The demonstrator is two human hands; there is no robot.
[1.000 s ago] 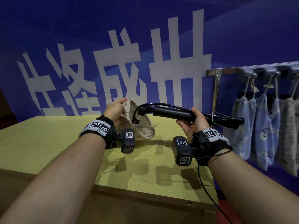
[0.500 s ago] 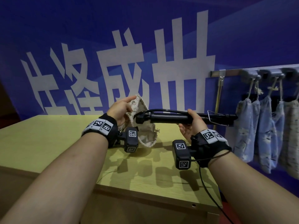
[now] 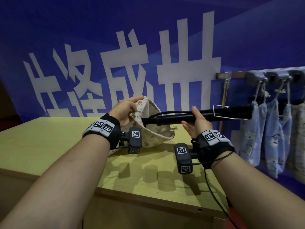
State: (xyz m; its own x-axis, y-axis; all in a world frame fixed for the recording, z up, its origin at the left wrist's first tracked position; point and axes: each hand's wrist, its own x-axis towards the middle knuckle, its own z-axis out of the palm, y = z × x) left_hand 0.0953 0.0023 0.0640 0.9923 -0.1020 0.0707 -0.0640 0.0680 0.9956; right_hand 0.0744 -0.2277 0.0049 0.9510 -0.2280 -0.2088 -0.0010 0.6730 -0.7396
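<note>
A person's left hand (image 3: pixel 126 111) pinched the rim of a beige printed drawstring bag (image 3: pixel 154 129) between thumb and fingertips, lifting the cloth so that the mouth gaped toward the right. The bag sat above the far part of a yellow-green wooden bench (image 3: pixel 49 146), and its lower folds appeared to rest on the bench top just behind the left wrist.

The right hand (image 3: pixel 197 125) gripped a black curling iron (image 3: pixel 231 113) from below, with fingers curled round the barrel and the thumb raised behind it. The iron lay nearly level in the air over the bench's right end. Its cord end stood at the open mouth of the bag, while its tip pointed right, toward the wall rack. A black cord (image 3: pixel 166 112) arched from that end along the top of the barrel, and a thin wire stand (image 3: pixel 214 110) jutted from the shaft to the right of the hand.

Both wrists wore black bands (image 3: pixel 102 128) with square printed markers, and a small black module (image 3: pixel 183 157) bearing similar markers hung below each one. A thin cable (image 3: pixel 212 195) trailed down from the right wrist past the bench edge.

Behind the bench rose a blue wall (image 3: pixel 82 30) with large white characters. At right, a metal rail (image 3: pixel 234 74) with grey hooks carried a row of pale cloth pouches (image 3: pixel 272 129), each hanging by its drawstrings.
</note>
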